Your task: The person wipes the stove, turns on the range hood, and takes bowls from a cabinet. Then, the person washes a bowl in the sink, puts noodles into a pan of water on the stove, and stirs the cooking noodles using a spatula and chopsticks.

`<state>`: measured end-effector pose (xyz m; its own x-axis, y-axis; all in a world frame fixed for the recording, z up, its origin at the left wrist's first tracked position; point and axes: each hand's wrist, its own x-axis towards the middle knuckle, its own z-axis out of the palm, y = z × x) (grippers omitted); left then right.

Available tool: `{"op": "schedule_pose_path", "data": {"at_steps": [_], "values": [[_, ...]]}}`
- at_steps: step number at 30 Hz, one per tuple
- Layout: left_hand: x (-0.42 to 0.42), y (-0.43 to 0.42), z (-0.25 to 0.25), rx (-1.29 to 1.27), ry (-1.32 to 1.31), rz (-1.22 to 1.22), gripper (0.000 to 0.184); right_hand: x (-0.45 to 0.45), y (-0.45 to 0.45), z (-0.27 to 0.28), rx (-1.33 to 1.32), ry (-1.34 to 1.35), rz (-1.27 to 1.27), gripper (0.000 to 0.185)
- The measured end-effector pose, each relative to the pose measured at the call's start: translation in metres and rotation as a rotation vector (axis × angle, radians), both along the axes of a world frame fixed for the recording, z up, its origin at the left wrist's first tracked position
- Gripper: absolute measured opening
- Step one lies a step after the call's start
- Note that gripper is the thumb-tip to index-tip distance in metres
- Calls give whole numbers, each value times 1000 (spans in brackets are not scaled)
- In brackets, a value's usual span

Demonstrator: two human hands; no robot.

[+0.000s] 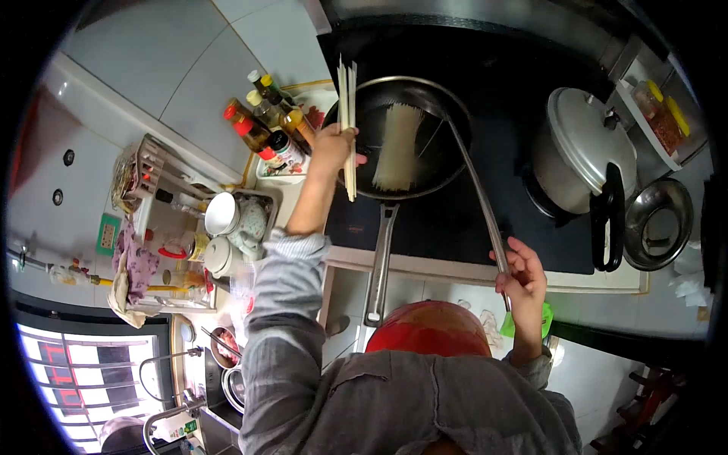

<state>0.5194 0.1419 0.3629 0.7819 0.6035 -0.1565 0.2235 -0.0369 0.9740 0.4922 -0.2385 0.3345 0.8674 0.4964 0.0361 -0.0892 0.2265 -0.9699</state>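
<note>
Several pale sticks (pixel 352 98) jut above and below left fingers (pixel 349 133).

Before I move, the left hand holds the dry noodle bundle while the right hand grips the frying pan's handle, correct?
No: the right hand holds a long metal utensil, not the frying pan's handle, as the head view shows. The left hand does hold the dry noodle bundle.

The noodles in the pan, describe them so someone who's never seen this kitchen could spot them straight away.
Find the black cooktop, then the round, long-handled pan on it. Inside lies a pale, roughly rectangular sheet of straight noodles. Unlike the pale sticks held in the left hand, they lie spread side by side in the pan.
</note>
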Motion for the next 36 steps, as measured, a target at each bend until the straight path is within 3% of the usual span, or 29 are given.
{"op": "schedule_pose_path", "data": {"at_steps": [2, 4, 5, 8, 9, 11, 13, 21, 22, 24, 26, 28, 30, 32, 35, 36], "values": [[34, -2, -33, 9, 8, 19, 26, 3, -4, 3, -17, 8, -6, 54], [54, 3, -56, 347, 269, -90, 44, 6, -6, 6, -70, 14, 2, 53], [58, 0, -64, 552, 261, -37, 58, 8, -7, 6, -88, 10, 8, 52], [43, 1, -69, 576, 91, 105, 54, 18, -8, 0, -99, 10, 41, 51], [30, -5, -58, 412, 12, 150, 46, 20, -6, -1, -119, 8, 51, 50], [-10, -17, -40, 451, -216, 196, 30, 25, -4, -11, -175, -77, 49, 49], [-64, -18, -40, 477, -236, 275, 29, 32, 1, -29, -236, -247, 26, 48], [-353, -24, -91, 458, 96, 915, 25, 51, 36, -36, -332, -472, 125, 44], [-380, -33, -93, 521, 273, 969, 26, 53, 39, -37, -363, -497, 132, 45], [-426, -35, -121, 580, 216, 1020, 31, 48, 45, -33, -365, -475, 134, 43], [-434, -50, -124, 694, 374, 987, 40, 44, 48, -35, -308, -477, 102, 41], [-431, -51, -125, 954, 505, 867, 49, 46, 39, -39, -412, -378, 162, 37], [-426, -45, -128, 1057, 656, 804, 71, 32, 39, -25, -456, -199, 166, 35], [-417, -38, -120, 1109, 774, 713, 84, 11, 46, -17, -308, -35, 60, 39], [-415, -15, -128, 1015, 651, 641, 91, -11, 40, -26, -92, 240, -55, 45], [-416, -6, -135, 950, 470, 628, 93, -15, 34, -36, -50, 301, -72, 45]]}}
